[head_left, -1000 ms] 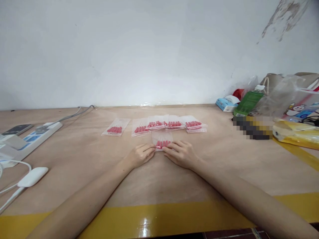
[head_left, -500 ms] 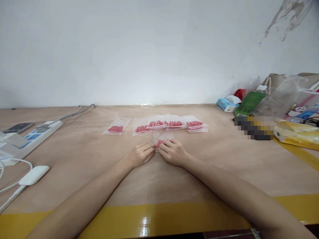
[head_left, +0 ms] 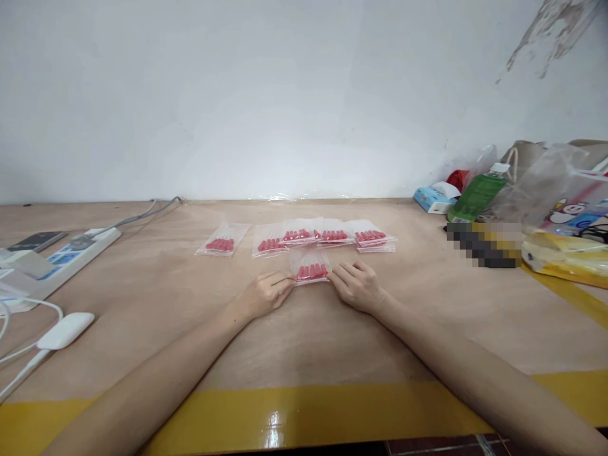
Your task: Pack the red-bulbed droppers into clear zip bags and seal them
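Note:
A small clear zip bag [head_left: 311, 261] with several red-ended sticks inside lies flat on the table between my hands. My left hand [head_left: 268, 293] is closed, pinching the bag's near left corner. At its near right corner, my right hand [head_left: 355, 286] is closed with the fingertips on the bag's edge. Behind it lies a row of similar filled bags: a separate bag [head_left: 222, 240] on the left, a bag [head_left: 270, 242] beside overlapping bags [head_left: 302, 233] in the middle, and a small stack [head_left: 370, 237] on the right.
On the left are a power strip [head_left: 76, 259], a phone [head_left: 38, 242] and a white charger [head_left: 66, 330] with cables. At the right stand a green bottle [head_left: 479, 193], a blue tissue box [head_left: 434, 199] and plastic bags [head_left: 536, 183]. A yellow packet [head_left: 570, 256] lies nearer.
My right hand has slid right along the bag's near edge to its right corner, uncovering the red ends. My left hand stays at the left corner.

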The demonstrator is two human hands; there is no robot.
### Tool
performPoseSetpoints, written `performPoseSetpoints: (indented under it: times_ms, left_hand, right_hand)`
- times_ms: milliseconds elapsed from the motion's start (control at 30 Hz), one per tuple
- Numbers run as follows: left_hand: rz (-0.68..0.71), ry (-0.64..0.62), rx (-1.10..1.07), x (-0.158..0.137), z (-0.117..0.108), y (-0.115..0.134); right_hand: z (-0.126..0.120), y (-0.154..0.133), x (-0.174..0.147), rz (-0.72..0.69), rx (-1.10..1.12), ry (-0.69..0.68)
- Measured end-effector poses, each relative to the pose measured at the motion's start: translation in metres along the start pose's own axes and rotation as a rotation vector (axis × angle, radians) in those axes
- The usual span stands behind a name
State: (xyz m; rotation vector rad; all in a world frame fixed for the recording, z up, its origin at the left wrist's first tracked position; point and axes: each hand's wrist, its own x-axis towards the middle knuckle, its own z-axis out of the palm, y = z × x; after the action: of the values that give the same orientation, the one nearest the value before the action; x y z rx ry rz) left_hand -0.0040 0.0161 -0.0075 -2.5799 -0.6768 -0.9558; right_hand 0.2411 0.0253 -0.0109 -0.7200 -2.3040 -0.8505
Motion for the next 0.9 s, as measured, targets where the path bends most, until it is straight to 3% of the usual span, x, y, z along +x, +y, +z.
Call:
performPoseSetpoints:
  times_ms: [300, 600, 667, 767, 900]
  left_hand:
    - [-0.047, -0.008, -0.001, -0.006, 0.001, -0.003]
    - [-0.084, -0.053, -0.127, -0.006, 0.000, -0.005]
    - [-0.169, -0.106, -0.063, -0.002, -0.004, -0.010]
    - [-0.411, -0.170, 0.160, -0.002, -0.006, -0.028]
    - [-0.618, -0.412, 0.207, -0.011, -0.003, -0.054]
  right_hand:
    - [0.001, -0.002, 0.000, 0.035, -0.154, -0.061]
    - [0.000, -0.003, -0.002, 0.238, 0.320, -0.187]
    - [0.005, -0.006, -0.001, 0.221, 0.414, -0.212]
    - [0.008, -0.010, -0.001, 0.243, 0.471, -0.241]
    - [0.001, -0.004, 0.001, 0.473, 0.591, -0.104]
